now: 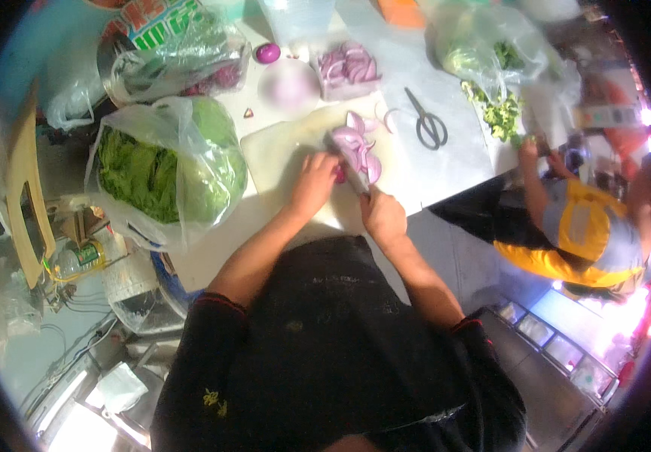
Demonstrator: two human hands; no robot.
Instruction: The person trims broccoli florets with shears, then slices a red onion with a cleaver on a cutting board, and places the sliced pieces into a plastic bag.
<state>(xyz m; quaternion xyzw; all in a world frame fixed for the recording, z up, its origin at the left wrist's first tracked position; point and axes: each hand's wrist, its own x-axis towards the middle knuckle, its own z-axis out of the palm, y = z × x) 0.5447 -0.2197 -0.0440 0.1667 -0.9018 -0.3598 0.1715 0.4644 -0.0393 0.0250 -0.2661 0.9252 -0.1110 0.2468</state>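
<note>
My right hand [384,216] grips the handle of a kitchen knife [357,178], its blade pointing away from me over a pale cutting board [280,148]. To the left of the blade, my left hand [313,185] holds a piece of red onion [339,174], mostly hidden by the fingers. Sliced red onion [353,141] lies in a loose heap against the blade's right side. Beyond the board stands a clear container [349,93] filled with onion slices. A pale round thing [289,87], blurred, sits left of that container, with a whole red onion [267,53] behind it.
Black-handled scissors [430,129] lie right of the board. A plastic bag of leafy greens [161,169] bulges on the left, with another bag [189,73] behind it. At right, a person in yellow and grey [585,231] handles chopped greens [500,116] beside a bag [489,51].
</note>
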